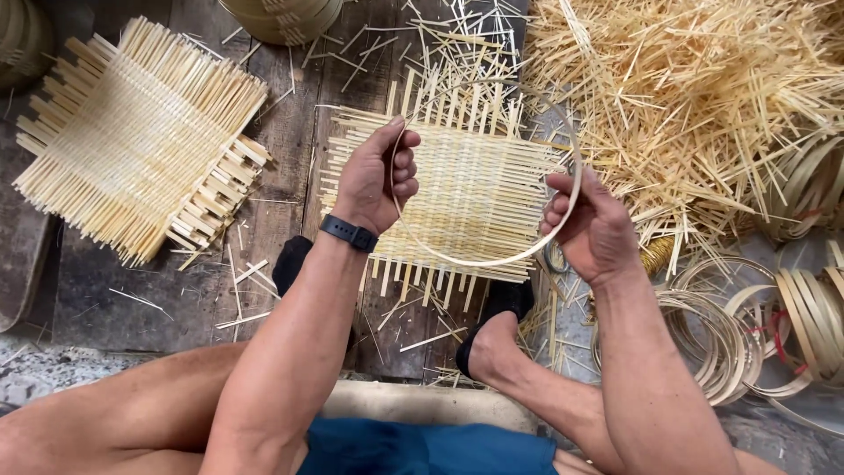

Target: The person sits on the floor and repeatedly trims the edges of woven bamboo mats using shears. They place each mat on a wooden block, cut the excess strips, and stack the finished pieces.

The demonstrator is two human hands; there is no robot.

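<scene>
Head view: both hands' fingers (400,167) clamp bamboo hoop (492,261), face up, over woven mat (475,189).

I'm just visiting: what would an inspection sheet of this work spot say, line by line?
Surface: dark wooden boards, worn, strewn with splinters.
Job's things: thin bamboo hoop held over a square woven bamboo mat lying flat by the feet.
Clutter: second woven mat at left; big heap of loose bamboo strips at right; stack of spare hoops lower right.
Hands: left hand and right hand each grip the hoop on opposite sides.
Cables: nothing seen.
Surroundings: basket rim at top edge; black wristband on left wrist.
</scene>
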